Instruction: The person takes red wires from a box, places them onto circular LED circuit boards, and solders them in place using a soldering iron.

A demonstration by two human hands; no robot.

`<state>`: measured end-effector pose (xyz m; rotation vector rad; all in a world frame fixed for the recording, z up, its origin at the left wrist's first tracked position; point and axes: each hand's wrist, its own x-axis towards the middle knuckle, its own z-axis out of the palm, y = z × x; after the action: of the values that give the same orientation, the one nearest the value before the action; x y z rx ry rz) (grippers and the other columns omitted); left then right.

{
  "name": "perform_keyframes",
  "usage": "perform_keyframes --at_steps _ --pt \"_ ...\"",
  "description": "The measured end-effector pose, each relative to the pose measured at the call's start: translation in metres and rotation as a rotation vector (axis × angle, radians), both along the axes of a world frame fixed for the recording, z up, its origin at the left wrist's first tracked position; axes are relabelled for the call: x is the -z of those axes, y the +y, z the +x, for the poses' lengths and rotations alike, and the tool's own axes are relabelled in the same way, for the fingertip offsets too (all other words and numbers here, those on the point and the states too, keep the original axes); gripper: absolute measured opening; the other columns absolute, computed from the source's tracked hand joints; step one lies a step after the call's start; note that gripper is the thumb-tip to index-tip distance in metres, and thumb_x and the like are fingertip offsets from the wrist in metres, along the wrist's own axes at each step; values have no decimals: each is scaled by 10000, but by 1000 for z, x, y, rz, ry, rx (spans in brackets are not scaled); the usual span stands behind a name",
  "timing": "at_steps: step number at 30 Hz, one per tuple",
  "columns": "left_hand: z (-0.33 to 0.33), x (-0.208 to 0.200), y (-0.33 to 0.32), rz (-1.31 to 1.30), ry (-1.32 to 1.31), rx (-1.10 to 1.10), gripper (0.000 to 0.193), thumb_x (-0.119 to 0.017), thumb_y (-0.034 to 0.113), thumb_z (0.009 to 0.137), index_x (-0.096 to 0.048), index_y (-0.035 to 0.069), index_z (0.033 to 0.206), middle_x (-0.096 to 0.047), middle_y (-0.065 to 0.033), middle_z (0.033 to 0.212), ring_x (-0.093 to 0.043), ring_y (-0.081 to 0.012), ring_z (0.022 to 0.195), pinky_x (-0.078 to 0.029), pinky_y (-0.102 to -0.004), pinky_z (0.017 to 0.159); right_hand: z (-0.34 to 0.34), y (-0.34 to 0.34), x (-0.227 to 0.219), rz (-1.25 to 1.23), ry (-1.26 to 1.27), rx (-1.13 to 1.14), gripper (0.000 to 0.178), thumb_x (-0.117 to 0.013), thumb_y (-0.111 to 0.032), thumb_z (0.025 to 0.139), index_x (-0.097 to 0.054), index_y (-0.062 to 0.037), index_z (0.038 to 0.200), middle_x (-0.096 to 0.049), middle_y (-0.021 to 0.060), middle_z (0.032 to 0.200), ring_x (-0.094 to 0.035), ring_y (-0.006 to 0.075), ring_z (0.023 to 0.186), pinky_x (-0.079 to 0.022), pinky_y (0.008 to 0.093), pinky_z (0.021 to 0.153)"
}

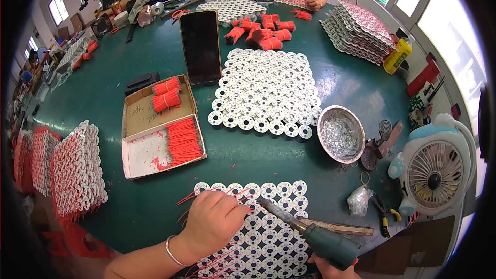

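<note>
A panel of joined round white LED boards [284,235] lies in front of me, with thin red wires [187,198] sticking out along its left side and top. My left hand [217,222], a bangle at its wrist, is closed over the panel's upper left part. Its fingertips pinch a red wire, mostly hidden by the hand. From the lower right, my right hand [333,268] grips the green handle of a soldering iron [330,244]. The iron's dark tip points up and left, near the boards just right of my left fingers.
A box of cut red wires [183,142] stands left of a second board panel [266,90]. Nearby are an upright phone [200,46], a bowl of silvery scraps [341,134], a fan [434,175], cutters [383,216] and stacked panels [80,170]. A person sits across the table.
</note>
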<state>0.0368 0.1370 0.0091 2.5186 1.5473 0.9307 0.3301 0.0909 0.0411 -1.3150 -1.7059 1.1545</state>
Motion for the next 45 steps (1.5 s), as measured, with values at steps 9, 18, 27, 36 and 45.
perform_keyframes --at_steps 9,18,27,36,45 --pt "-2 5 -1 -56 -22 11 119 -715 104 757 -702 84 874 -568 -26 827 -575 -213 800 -460 -368 719 -1 -5 4 -169 -3 45 344 -776 -91 838 -678 19 1149 -719 144 1089 -683 254 981 -527 382 869" --pt "0 7 1 -41 -84 -3 203 -749 42 689 -696 84 881 -574 -43 814 -575 -256 771 -480 -388 693 -3 -1 5 72 -92 -57 355 -759 -75 839 -662 23 1165 -715 158 1067 -683 282 976 -525 395 875" --pt "2 6 0 -49 -83 -35 200 -762 58 679 -702 109 863 -579 -19 808 -577 -238 769 -462 -382 690 27 -20 38 -16 -43 -74 541 -768 -56 825 -545 52 1307 -686 180 1154 -671 283 1045 -516 386 919" --pt "10 -3 -7 -55 35 -45 94 -763 162 779 -706 148 852 -499 10 761 -546 -185 782 -388 -380 763 10 -12 0 -13 -51 55 302 -760 -44 822 -688 35 1105 -728 149 1006 -701 269 918 -542 376 824" --pt "10 2 -6 -85 -13 8 96 -745 132 780 -698 114 862 -515 -23 779 -553 -221 790 -411 -381 734 8 -15 3 -88 -23 72 322 -771 -55 809 -676 30 1104 -726 141 1039 -698 257 921 -538 378 826"
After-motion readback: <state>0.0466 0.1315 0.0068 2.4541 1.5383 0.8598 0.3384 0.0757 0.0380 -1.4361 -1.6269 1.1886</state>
